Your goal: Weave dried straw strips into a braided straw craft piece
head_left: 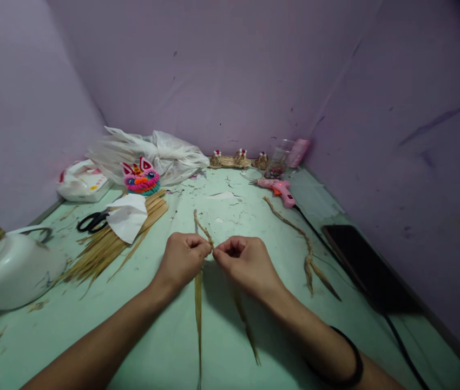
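Observation:
Between my two hands is a braided strand of dry straw-like leaf (pixel 203 227), its finished twist pointing away from me. My left hand (pixel 183 257) pinches it from the left side. From the right, my right hand (pixel 248 262) pinches the same strand, fingertips almost touching the left ones. Two loose flat tails hang toward me, one under the left hand and a darker one (pixel 246 319) below the right. A second twisted strand (pixel 307 246) lies on the table to the right, split into two ends.
Dry leaf strips (pixel 100 257) lie at left under white paper (pixel 128 216), near black scissors (pixel 93 222). A white pot-like vessel (pixel 23 271) stands far left. Right are a pink glue gun (pixel 278 190), its cord, and a dark phone (pixel 368 265). Behind sit a plastic bag (pixel 161 154) and yarn figure (pixel 143 180).

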{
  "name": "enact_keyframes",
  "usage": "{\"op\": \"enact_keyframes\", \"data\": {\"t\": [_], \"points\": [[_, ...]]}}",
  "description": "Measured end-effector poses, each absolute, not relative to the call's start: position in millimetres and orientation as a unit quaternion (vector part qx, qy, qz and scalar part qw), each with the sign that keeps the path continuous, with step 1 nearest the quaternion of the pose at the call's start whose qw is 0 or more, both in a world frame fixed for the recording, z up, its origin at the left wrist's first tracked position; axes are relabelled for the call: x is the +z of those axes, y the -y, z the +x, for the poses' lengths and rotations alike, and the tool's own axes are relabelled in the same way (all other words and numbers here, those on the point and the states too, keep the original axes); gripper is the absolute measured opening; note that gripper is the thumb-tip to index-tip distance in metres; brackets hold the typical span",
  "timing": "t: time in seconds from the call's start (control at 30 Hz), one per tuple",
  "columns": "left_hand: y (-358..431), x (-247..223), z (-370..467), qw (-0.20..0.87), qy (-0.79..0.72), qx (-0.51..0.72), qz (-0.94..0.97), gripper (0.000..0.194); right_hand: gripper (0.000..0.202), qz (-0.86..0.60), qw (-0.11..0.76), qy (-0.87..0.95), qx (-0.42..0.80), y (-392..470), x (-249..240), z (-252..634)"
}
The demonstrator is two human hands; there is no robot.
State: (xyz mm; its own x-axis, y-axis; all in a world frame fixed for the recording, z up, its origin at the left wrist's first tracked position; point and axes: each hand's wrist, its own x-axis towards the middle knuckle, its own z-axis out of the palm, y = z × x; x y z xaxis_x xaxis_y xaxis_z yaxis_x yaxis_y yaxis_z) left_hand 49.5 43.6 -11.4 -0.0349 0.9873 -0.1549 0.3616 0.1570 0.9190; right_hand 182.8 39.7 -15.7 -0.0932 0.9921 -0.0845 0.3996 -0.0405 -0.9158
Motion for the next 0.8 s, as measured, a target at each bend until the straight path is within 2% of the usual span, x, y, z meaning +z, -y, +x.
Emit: {"op": "enact_keyframes", "data": {"t": [0.1, 0.23, 0.4, 0.57, 0.63, 0.7, 0.8], "points": [[-42.4, -13.5, 53.8, 0.504, -0.632, 0.390, 0.441, 0.013, 0.014, -0.540, 0.361, 0.684, 0.332, -28.0, -20.9, 176.6], [-41.4, -13.0, 56.0, 0.545, -0.625, 0.408, 0.381, 0.012, 0.018, -0.487, 0.331, 0.779, 0.214, -21.3, -28.1, 173.6], [-44.0, -15.9, 55.1, 0.535, -0.631, 0.410, 0.385, 0.009, 0.023, -0.453, 0.282, 0.824, 0.192, -19.6, -28.5, 174.3], [-45.0, -19.7, 51.2, 0.508, -0.631, 0.367, 0.457, 0.011, 0.016, -0.445, 0.323, 0.760, 0.346, -31.2, -18.2, 182.2], [-42.1, -17.8, 50.0, 0.486, -0.619, 0.343, 0.513, 0.015, 0.026, -0.510, 0.387, 0.625, 0.446, -43.0, -15.9, 187.9], [-37.1, -14.6, 49.7, 0.461, -0.596, 0.314, 0.577, 0.020, 0.027, -0.553, 0.438, 0.447, 0.550, -56.4, -15.6, 194.9], [-28.1, -9.7, 50.7, 0.440, -0.549, 0.256, 0.663, 0.021, 0.022, -0.538, 0.421, 0.286, 0.673, -72.5, -17.2, 206.3]]}}
